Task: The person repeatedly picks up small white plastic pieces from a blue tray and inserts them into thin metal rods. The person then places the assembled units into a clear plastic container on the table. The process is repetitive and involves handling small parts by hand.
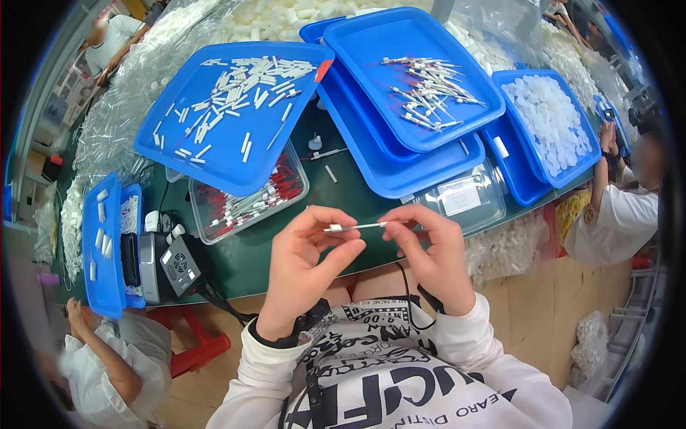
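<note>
Between my two hands a thin white stick-like wire piece (368, 226) lies nearly level above the table's near edge. My left hand (299, 259) pinches its left end, where a small white connector sits and a bit of red wire shows. The fingers of my right hand (434, 252) close on its other end. Just beyond my left hand, a clear plastic box (261, 219) holds many similar red-and-white pieces. A loose white tube (331, 174) lies on the green table (336, 196) past my hands.
A blue tray (239, 171) of white tubes partly covers the clear box. Stacked blue trays (357, 50) hold finished-looking wire pieces; a lidded clear container (457, 196) sits below. A black vented device (180, 266) stands left. Right, a blue tray (592, 151) holds translucent pieces. Other people sit both sides.
</note>
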{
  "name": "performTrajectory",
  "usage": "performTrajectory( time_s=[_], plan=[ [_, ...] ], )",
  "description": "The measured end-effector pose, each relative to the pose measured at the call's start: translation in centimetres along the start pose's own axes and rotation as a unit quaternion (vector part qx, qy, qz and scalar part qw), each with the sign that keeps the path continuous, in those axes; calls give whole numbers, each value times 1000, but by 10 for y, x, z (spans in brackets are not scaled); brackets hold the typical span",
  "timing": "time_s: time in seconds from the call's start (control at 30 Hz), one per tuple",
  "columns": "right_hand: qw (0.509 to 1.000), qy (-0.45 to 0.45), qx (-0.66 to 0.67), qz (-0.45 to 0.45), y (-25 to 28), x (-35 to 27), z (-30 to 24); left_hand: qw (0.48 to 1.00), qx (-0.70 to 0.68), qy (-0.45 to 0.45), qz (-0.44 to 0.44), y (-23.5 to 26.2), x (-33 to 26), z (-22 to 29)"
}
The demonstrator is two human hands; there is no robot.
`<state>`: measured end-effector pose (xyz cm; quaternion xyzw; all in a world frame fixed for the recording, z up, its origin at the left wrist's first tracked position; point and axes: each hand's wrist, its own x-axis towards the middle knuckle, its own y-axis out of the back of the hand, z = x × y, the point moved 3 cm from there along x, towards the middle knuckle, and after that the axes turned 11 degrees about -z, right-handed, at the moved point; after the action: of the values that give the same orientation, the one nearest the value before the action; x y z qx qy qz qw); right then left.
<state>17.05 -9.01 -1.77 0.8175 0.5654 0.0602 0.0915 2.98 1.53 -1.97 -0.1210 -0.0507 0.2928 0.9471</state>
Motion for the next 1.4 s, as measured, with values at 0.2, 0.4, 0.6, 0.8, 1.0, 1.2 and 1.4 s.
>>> performTrajectory(
  time_s=[0.2,0.4,0.6,0.8,1.0,1.2,1.4],
  plan=[
    [997,62,27,27,1,0,4,997,73,-36,-1,10,-3,4],
    [989,54,136,-6,3,-1,5,996,63,-67,6,13,-6,5],
    [969,54,225,-83,4,-4,-1,996,50,-77,16,9,-5,6],
    [966,34,250,-59,7,-5,0,996,41,-73,19,10,-5,4],
    [972,45,220,-65,11,-6,0,989,109,-98,17,3,-2,7],
    [973,165,-147,-67,14,-4,-12,948,297,-116,-11,-2,-2,9],
    [941,216,-251,70,9,-4,-11,973,223,-61,27,-1,-1,5]
  ],
)
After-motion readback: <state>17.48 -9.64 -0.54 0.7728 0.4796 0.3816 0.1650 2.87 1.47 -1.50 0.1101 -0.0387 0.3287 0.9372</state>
